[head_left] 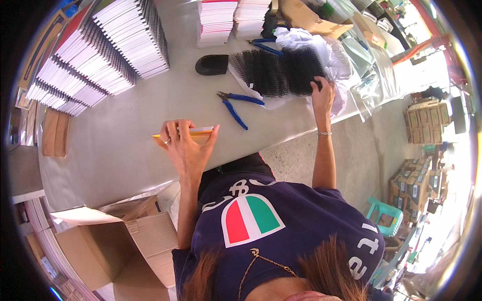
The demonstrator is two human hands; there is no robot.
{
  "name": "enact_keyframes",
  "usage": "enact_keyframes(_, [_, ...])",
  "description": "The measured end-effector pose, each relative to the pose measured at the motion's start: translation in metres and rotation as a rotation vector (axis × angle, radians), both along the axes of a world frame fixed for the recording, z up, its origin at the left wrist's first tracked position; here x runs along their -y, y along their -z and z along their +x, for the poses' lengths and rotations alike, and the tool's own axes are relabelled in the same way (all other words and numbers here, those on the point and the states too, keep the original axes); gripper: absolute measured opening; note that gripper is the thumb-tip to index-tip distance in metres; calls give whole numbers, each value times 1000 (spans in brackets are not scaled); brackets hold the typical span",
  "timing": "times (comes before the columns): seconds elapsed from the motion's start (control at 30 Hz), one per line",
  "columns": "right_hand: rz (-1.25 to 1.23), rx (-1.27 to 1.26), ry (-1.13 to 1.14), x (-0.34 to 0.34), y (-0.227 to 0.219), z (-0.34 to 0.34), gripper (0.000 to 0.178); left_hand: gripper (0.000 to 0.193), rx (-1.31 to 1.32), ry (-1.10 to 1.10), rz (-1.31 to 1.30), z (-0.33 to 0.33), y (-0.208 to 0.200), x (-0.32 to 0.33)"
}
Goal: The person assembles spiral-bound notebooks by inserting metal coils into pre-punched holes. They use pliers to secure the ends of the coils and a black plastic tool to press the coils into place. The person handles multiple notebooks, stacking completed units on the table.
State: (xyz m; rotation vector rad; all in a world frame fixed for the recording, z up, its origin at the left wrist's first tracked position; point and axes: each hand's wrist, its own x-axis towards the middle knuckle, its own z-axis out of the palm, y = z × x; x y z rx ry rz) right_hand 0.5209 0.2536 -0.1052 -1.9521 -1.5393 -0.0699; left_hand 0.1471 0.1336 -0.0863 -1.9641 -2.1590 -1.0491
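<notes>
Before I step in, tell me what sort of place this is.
Probably a bookbinding workshop: stacks of spiral-bound books stand on the table, a pile of black coils lies under the right hand, and blue-handled pliers lie nearby.

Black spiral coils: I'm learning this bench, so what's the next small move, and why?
Probably ease one of the black spiral coils free with the right hand: it touches their right edge, the left hand holds a yellow-edged booklet, and stacked spiral-bound notebooks show similar coils.
</notes>
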Motion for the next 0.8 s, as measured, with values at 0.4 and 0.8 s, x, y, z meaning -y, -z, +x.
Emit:
enact_keyframes(0.4, [-92,75,63,0,-13,0,21,47,-40,29,19,-2,-5,0])
enact_keyframes(0.8, [362,-216,47,-9,-20,-10,18,36,-13,14,54,0,-6,3])
